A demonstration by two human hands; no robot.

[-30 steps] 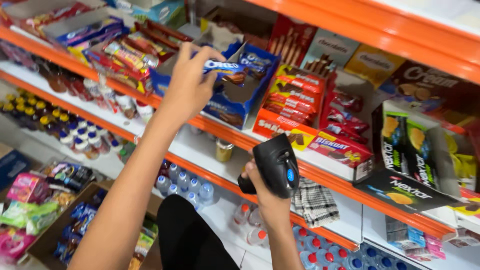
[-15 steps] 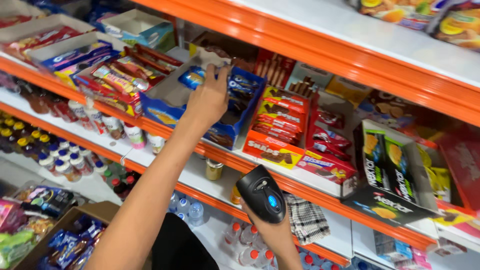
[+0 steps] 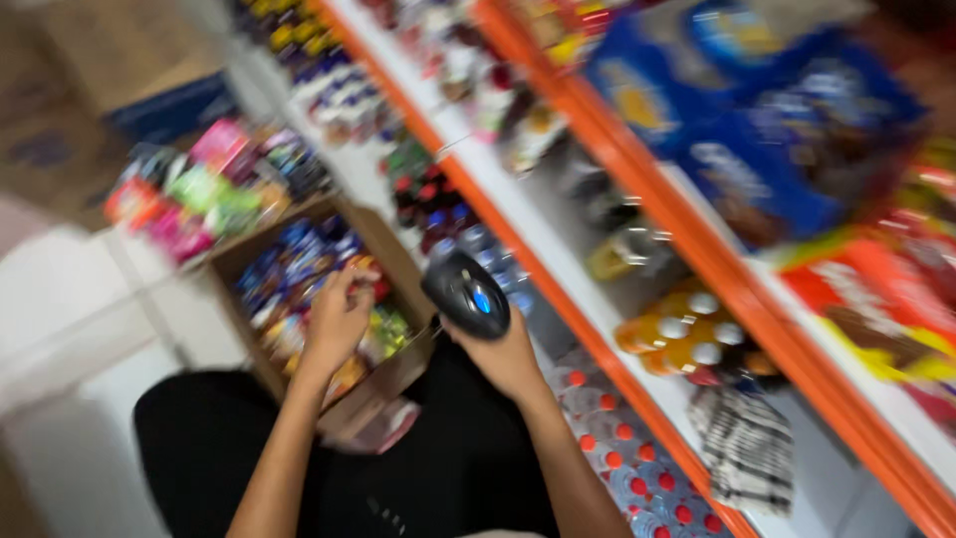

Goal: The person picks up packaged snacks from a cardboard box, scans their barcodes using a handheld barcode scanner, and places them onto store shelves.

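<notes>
Reaching down to the near left, the left hand [image 3: 337, 321] is curled, seemingly around a small packet, above the cardboard box [image 3: 398, 371] of snacks, while the black scanner [image 3: 466, 294] is gripped just right of it in the right hand [image 3: 508, 357].

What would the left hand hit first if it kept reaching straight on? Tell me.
Probably the snack packets in the cardboard box. The left hand points into it, fingers already at the packets, though blur hides whether they touch.

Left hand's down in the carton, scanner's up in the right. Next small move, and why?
Probably close the left hand on one packet in the cardboard carton and lift it toward the black scanner held in the right hand; the blur hides whether it already grips one.
</notes>
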